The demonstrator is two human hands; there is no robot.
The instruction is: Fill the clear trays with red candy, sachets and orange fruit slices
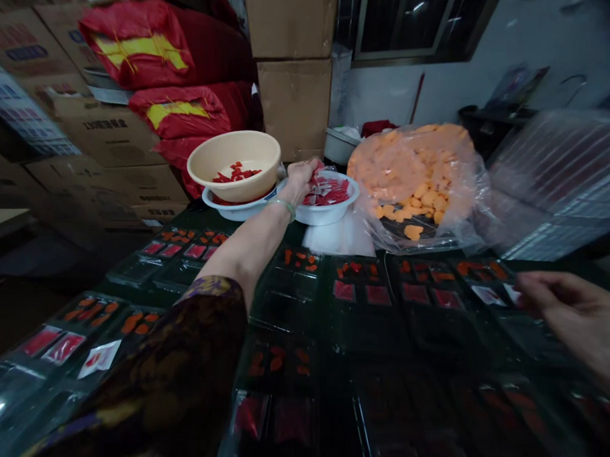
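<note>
My left hand reaches far forward into a white bowl full of small red sachets, and its fingers are closed on some of them. A green bangle sits on that wrist. My right hand hovers at the right edge above black compartment trays, with its fingers curled loosely; whether it holds anything is hidden. The trays hold red sachets and small orange pieces.
A beige bowl with a few red pieces rests on another white bowl at the back left. A clear bag of orange pieces lies at the back right. Cardboard boxes and red sacks are stacked behind.
</note>
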